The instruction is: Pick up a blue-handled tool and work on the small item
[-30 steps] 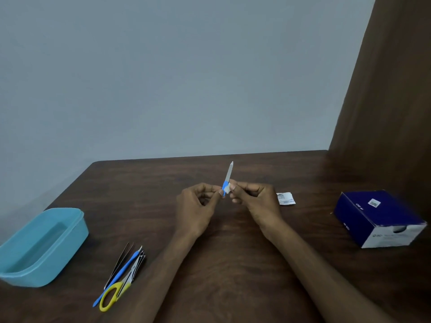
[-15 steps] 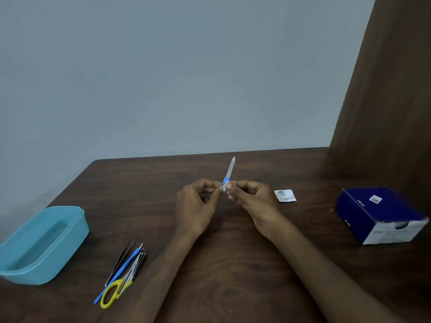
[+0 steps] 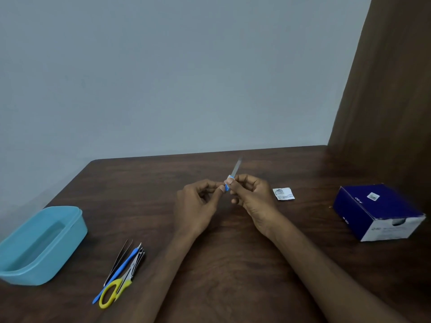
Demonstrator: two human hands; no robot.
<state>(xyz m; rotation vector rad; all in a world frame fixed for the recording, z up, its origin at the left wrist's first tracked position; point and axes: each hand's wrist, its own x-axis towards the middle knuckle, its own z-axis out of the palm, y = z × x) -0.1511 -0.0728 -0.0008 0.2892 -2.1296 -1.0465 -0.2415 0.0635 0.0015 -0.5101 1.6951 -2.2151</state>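
Both hands meet above the middle of the dark wooden table. Between them stands a slim tool with a grey metal blade pointing up and away and a blue handle end. My left hand pinches the blue lower end with thumb and forefinger. My right hand pinches the same handle just above, its thumb over the blue part. A white bit seen earlier at the handle is hidden by the fingers.
A light blue plastic tub sits at the left edge. Near it lie yellow-handled scissors, black tweezers and a blue-handled tool. A small white torn packet lies right of my hands; a dark blue box stands further right.
The blade has tipped a little further to the right and away. My right thumb has slid up over the blue handle, covering the white bit. Both hands stay in the same spot.
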